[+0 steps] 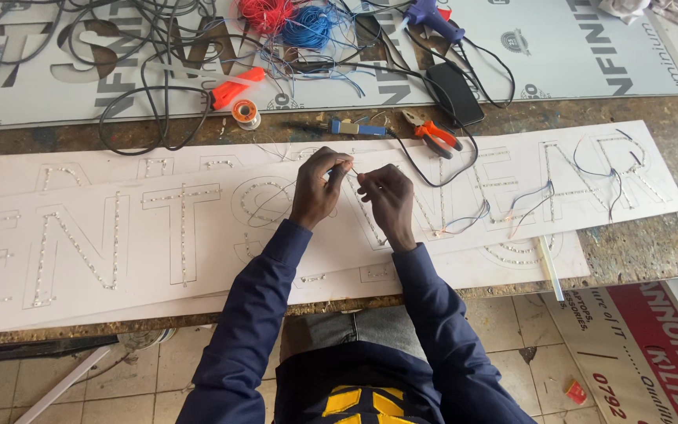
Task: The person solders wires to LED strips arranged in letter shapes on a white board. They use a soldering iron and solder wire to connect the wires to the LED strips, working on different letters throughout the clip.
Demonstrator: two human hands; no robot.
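My left hand (317, 188) and my right hand (386, 200) meet over a long white sign board (158, 259) with letter outlines studded with small lights. Both pinch a thin wire (352, 169) stretched between their fingertips, just above the board. Loose blue and dark wires (531, 196) trail across the letters to the right of my hands. My dark blue sleeves reach up from the bottom of the view.
Behind the board lie orange-handled pliers (437, 135), a blue-handled soldering iron (359, 127), a solder spool (246, 112), an orange cutter (237, 86), a black phone (454, 93), red and blue wire bundles (288, 20) and tangled black cables (151, 94). A white stick (549, 268) overhangs the bench edge.
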